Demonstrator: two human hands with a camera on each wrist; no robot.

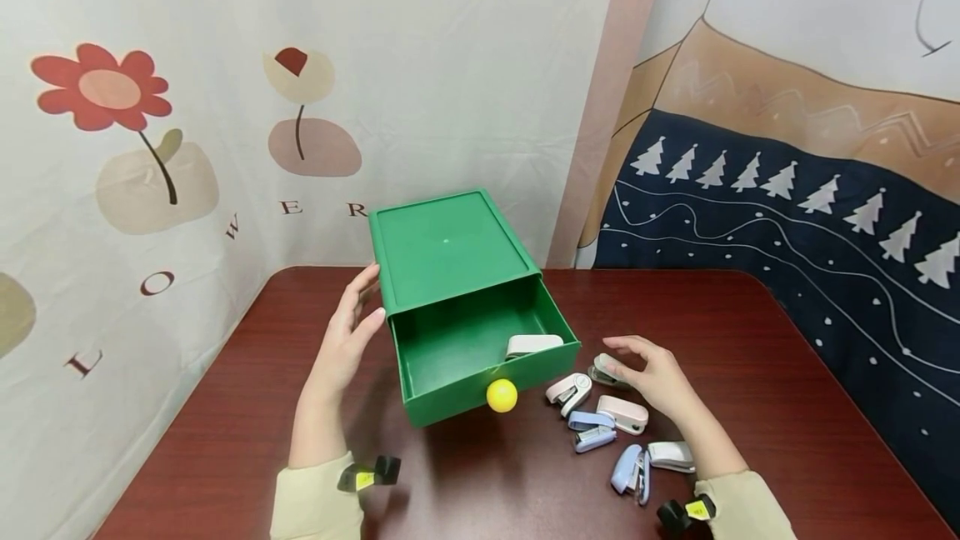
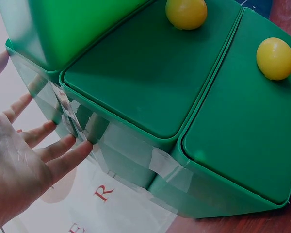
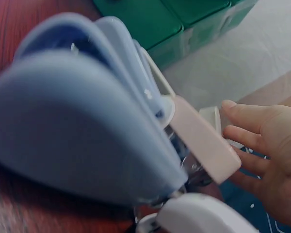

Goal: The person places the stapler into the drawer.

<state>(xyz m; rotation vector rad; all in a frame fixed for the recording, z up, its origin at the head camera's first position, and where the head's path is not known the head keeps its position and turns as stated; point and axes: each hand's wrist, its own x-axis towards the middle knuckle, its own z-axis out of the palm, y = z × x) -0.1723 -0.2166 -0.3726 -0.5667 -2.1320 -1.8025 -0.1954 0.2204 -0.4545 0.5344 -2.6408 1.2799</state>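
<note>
A green drawer box [image 1: 450,248] stands on the dark red table [image 1: 750,340], its drawer [image 1: 457,357] pulled out, with a yellow ball knob [image 1: 502,395] on the front. One white stapler [image 1: 532,345] lies inside the drawer. My left hand [image 1: 351,333] rests with straight fingers against the box's left side; in the left wrist view the fingers [image 2: 63,155] touch the green wall [image 2: 136,160]. My right hand [image 1: 647,367] hovers, fingers relaxed, over a small stapler [image 1: 602,370] right of the drawer, holding nothing.
Several small staplers lie on the table right of the drawer: white [image 1: 568,392], pink [image 1: 624,412], blue [image 1: 592,432], another blue [image 1: 628,470] and a white one [image 1: 671,455]. Patterned cloth hangs behind and to the right. A blue stapler [image 3: 87,131] fills the right wrist view.
</note>
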